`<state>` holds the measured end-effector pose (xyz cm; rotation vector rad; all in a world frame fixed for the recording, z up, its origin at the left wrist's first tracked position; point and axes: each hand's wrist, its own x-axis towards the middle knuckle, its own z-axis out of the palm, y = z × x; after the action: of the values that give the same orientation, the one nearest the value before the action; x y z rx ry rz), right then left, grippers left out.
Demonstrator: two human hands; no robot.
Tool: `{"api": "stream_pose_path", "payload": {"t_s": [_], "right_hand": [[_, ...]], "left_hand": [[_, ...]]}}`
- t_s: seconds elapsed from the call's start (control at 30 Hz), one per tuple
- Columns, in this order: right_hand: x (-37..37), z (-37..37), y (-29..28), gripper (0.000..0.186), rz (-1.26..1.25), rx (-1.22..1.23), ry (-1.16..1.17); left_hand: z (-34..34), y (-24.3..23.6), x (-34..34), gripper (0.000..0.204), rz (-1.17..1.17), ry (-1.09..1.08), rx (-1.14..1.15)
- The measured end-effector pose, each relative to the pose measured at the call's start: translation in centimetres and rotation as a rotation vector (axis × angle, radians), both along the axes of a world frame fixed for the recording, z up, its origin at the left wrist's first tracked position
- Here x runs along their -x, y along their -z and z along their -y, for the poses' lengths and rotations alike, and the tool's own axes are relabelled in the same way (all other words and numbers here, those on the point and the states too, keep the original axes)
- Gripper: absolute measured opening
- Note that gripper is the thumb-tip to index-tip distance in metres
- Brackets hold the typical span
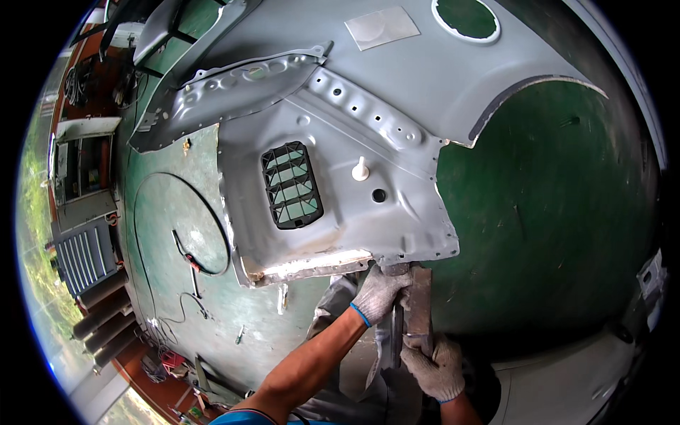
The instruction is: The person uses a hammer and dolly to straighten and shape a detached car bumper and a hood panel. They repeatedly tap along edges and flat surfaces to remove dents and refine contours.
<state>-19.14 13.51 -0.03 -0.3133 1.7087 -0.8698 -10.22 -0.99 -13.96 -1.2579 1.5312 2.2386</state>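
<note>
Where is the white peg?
In the head view, the white peg is near the middle on the gray panel, right of the black grille, above and left of a small round hole.

The panel (354,230) is smooth metal, shiny along its near edge; the grille (291,183) looks like matt plastic. The gloves (377,291) are rough knitted cloth.

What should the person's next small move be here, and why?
Probably a slight adjustment of the brown metal bar with the right hand, while the left hand steadies the upper end. The right hand grips the bar low down, its top lies close to the lower edge of the grey panel, and the left hand is beside it. Whether bar and panel touch is unclear.
</note>
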Motion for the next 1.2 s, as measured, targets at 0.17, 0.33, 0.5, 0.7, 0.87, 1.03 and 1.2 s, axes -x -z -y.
{"api": "stream_pose_path", "payload": {"t_s": [0.17, 0.33, 0.5, 0.7, 0.87, 1.03, 1.2], "right_hand": [[-2.2, -2.9, 1.5, 0.026, -0.104, -0.075, 0.134], [-2.7, -1.8, 0.5, 0.052, -0.044, -0.165, 0.177], [-4.0, -0.7, 0.6, 0.057, 0.061, -0.078, 0.221], [-5.0, -0.1, 1.7, 0.045, -0.109, 0.026, -0.063], [-5.6, 3.1, 1.7, 0.034, -0.363, 0.145, -0.304], [-6.7, 5.8, 2.0, 0.034, -0.579, 0.273, -0.467], [-6.6, 3.9, 2.0, 0.033, -0.191, -0.05, -0.302]], "left_hand": [[1.5, -1.3, -0.7, 0.02, -0.051, -0.37, -0.438], [1.5, -0.8, -3.6, 0.02, 0.004, -0.539, -0.496], [1.7, -1.0, -7.0, 0.021, 0.003, -0.724, -0.579], [3.4, -2.2, -8.6, 0.022, -0.063, -0.705, -0.517], [4.6, -1.5, -8.8, 0.022, -0.086, -0.639, -0.395], [2.9, 2.1, -9.8, 0.022, -0.158, -0.49, 0.038], [2.8, 1.4, -10.4, 0.02, -0.113, -0.504, -0.07]]}}
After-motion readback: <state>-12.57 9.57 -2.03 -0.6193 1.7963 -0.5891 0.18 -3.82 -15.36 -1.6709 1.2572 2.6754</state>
